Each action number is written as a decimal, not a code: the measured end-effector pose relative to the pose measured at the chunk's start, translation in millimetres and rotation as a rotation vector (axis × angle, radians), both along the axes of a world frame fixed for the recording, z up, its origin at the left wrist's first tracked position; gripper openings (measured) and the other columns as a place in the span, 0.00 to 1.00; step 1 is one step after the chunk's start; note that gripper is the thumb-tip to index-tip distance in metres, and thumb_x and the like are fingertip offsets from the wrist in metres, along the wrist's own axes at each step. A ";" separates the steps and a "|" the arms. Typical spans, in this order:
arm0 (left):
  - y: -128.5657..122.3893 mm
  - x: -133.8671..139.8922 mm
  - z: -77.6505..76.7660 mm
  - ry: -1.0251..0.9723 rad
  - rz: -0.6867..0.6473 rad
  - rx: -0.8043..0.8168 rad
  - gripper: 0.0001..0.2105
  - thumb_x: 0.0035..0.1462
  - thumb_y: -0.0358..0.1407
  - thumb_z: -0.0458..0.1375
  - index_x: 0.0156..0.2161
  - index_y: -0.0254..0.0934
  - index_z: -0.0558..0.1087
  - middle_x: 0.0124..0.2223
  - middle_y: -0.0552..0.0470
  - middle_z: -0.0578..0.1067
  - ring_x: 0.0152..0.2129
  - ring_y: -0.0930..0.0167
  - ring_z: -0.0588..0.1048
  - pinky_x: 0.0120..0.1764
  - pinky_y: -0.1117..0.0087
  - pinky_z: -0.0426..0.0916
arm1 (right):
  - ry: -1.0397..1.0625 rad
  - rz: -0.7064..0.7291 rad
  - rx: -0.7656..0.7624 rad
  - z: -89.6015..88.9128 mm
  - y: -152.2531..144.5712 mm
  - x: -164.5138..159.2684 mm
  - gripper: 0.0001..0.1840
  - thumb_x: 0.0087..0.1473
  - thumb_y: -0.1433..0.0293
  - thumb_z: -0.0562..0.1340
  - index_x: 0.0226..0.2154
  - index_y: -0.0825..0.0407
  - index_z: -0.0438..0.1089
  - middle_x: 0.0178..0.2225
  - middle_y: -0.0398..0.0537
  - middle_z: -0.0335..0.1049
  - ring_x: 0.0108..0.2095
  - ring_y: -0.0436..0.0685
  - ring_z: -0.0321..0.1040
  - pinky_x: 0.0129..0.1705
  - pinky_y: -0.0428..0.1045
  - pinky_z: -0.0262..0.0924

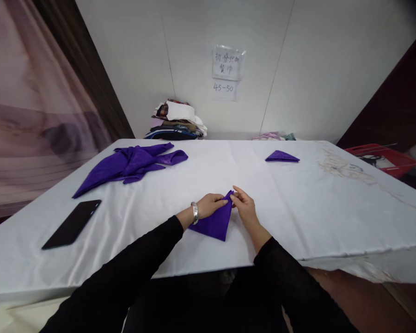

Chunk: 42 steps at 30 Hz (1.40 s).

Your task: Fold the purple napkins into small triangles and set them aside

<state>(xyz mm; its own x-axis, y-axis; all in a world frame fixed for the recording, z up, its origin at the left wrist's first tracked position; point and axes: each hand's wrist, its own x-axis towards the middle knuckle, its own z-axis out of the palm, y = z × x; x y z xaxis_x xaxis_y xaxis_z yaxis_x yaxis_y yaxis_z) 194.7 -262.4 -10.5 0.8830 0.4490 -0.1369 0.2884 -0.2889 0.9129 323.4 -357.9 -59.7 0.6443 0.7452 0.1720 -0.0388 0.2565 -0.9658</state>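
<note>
Between my two hands is a purple cloth napkin [215,224], folded into a triangle-like shape near the table's front edge. My left hand [211,205], with a silver bracelet at its wrist, pinches the napkin close to its upper corner. On the other side, my right hand [244,206] grips the same top corner between thumb and fingers. The napkin's lower edge hangs down to the white cloth, and its left part is partly hidden behind my left wrist. Farther back on the right lies another purple napkin [282,157], folded into a neat triangle.
A loose heap of purple napkins [131,163] lies at the back left, with a black tablet [72,224] in front of it. White satin covers the table [280,222]. Stacked clothes [176,121] stand behind it, and a red basket [395,159] is at the right.
</note>
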 end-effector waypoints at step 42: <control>9.8 -93.2 -21.9 -0.134 0.504 -0.353 0.18 0.39 0.46 0.64 0.32 0.34 0.69 0.27 0.51 0.76 0.27 0.70 0.75 0.32 0.69 0.68 | 0.311 -0.088 -0.028 -3.9 -4.9 12.2 0.18 0.40 0.55 0.67 0.21 0.50 0.63 0.19 0.38 0.60 0.22 0.49 0.58 0.27 0.47 0.58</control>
<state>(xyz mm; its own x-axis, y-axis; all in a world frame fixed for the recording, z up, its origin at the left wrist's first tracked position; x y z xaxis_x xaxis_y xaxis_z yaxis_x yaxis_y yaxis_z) 101.5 -252.6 -32.4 0.5947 0.7620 -0.2562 0.1873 0.1785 0.9659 335.6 -362.8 -63.6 0.7249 0.6860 -0.0629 -0.3124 0.2459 -0.9176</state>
